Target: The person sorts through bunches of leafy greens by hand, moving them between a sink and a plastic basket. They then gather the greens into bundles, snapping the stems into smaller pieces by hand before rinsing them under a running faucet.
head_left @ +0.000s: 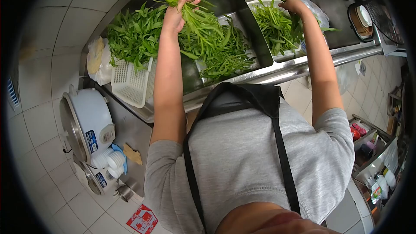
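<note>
My left hand [177, 12] grips a bunch of long-stemmed leafy greens [208, 34] by the stems, with the leaves hanging down over the steel sink [255, 39]. My right hand [294, 4] rests on the greens [274, 26] piled in a white basket [284, 54] in the sink's right part; whether it grips any is unclear. A second white basket [130, 84] heaped with more greens [132, 34] stands on the counter to the left of my left arm.
Left of the baskets lie plastic bags [97, 60]. A white rice cooker [86, 121] and stacked white cups [110, 162] stand at lower left. A steel counter edge [294, 67] runs before the sink. Containers [362, 15] sit at upper right, shelves [372, 147] at lower right.
</note>
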`<act>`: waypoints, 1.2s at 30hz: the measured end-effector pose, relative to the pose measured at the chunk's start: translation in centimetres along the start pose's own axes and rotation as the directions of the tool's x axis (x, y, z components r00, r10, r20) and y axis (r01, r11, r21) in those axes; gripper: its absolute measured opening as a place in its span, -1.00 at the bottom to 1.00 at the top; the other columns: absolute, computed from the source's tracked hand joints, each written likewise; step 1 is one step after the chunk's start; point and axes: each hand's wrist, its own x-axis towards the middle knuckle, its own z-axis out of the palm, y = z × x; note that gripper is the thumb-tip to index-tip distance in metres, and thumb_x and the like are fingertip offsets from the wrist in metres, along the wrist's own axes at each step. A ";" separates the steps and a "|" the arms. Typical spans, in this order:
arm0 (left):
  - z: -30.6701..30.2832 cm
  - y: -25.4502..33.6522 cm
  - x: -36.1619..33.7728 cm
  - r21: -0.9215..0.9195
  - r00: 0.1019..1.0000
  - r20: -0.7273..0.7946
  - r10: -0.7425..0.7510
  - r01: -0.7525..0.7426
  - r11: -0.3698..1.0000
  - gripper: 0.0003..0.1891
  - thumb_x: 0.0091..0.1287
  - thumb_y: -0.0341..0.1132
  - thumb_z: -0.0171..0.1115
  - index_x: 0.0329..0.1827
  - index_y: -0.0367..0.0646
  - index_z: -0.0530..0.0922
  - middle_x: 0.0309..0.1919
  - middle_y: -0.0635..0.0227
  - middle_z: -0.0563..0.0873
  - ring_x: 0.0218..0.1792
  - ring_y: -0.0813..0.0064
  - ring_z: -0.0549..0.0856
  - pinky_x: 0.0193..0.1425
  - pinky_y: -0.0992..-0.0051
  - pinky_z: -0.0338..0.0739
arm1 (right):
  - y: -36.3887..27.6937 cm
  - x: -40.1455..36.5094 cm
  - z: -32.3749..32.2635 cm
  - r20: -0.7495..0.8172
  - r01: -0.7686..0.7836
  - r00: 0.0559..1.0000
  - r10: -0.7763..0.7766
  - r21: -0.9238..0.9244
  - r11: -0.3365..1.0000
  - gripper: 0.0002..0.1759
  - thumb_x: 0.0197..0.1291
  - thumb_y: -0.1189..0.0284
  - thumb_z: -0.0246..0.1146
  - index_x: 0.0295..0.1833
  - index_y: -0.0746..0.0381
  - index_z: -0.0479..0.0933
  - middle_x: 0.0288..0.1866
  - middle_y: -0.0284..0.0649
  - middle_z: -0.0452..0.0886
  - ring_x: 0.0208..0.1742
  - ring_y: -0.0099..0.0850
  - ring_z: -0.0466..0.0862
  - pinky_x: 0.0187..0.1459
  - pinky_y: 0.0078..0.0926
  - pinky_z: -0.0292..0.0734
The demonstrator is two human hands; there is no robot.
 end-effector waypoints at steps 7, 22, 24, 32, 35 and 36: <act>-0.4 -1.0 -0.3 -0.027 0.994 -0.109 0.029 -0.032 0.999 -0.62 0.34 -0.18 -0.03 0.11 -0.23 0.31 0.00 0.15 0.51 0.00 0.20 0.54 -0.10 0.26 0.52 | -11.6 -4.2 1.0 -0.167 0.487 0.872 -0.460 0.212 0.847 -0.59 -0.04 0.29 0.28 -0.06 0.25 0.51 -0.16 -0.04 0.59 -0.14 -0.15 0.58 -0.07 -0.32 0.44; -2.0 -1.8 -1.3 0.256 0.901 -0.394 -0.182 0.297 0.920 -0.81 0.22 -0.25 0.18 -0.39 -0.20 0.51 -0.39 0.30 0.58 -0.30 0.47 0.60 -0.34 0.39 0.55 | -17.2 -0.9 5.5 0.182 0.441 0.852 -0.491 0.258 0.860 -0.60 -0.16 0.25 0.37 -0.15 0.19 0.58 -0.30 -0.07 0.62 -0.19 -0.16 0.59 -0.13 -0.32 0.44; -2.8 -2.5 -0.9 0.357 0.915 -0.390 -0.101 0.252 0.900 -0.80 0.22 -0.25 0.16 -0.40 -0.23 0.52 -0.34 0.28 0.59 -0.25 0.47 0.58 -0.25 0.40 0.50 | -16.7 -0.5 5.1 0.011 0.461 0.885 -0.466 0.125 0.879 -0.63 -0.12 0.28 0.36 -0.17 0.24 0.58 -0.31 -0.08 0.62 -0.23 -0.23 0.61 -0.18 -0.35 0.43; -2.7 -3.1 -0.3 0.552 0.918 -0.397 0.005 0.234 0.801 -0.74 0.24 -0.27 0.09 -0.34 -0.35 0.57 -0.19 0.24 0.63 -0.11 0.47 0.52 0.05 0.48 0.31 | -19.7 -2.3 4.4 0.083 0.541 0.819 -0.568 0.221 0.812 -0.68 -0.15 0.28 0.32 -0.21 0.16 0.60 -0.38 -0.09 0.62 -0.34 -0.20 0.60 -0.23 -0.33 0.47; -1.7 -3.4 -0.2 0.546 0.935 -0.350 0.063 0.148 0.825 -0.74 0.25 -0.28 0.08 -0.27 -0.35 0.56 -0.29 0.30 0.63 -0.20 0.50 0.53 0.00 0.51 0.34 | -20.8 -2.3 6.3 0.003 0.526 0.844 -0.536 0.194 0.828 -0.66 -0.11 0.22 0.30 -0.21 0.15 0.60 -0.39 -0.05 0.60 -0.32 -0.17 0.60 -0.22 -0.33 0.47; -1.5 -3.5 -0.1 0.560 0.933 -0.350 0.085 0.136 0.817 -0.74 0.26 -0.28 0.07 -0.24 -0.35 0.55 -0.34 0.32 0.63 -0.24 0.52 0.53 -0.03 0.53 0.34 | -21.2 -2.2 7.0 -0.097 0.571 0.819 -0.565 0.221 0.790 -0.68 -0.10 0.21 0.30 -0.24 0.16 0.61 -0.45 -0.04 0.59 -0.38 -0.15 0.59 -0.26 -0.33 0.46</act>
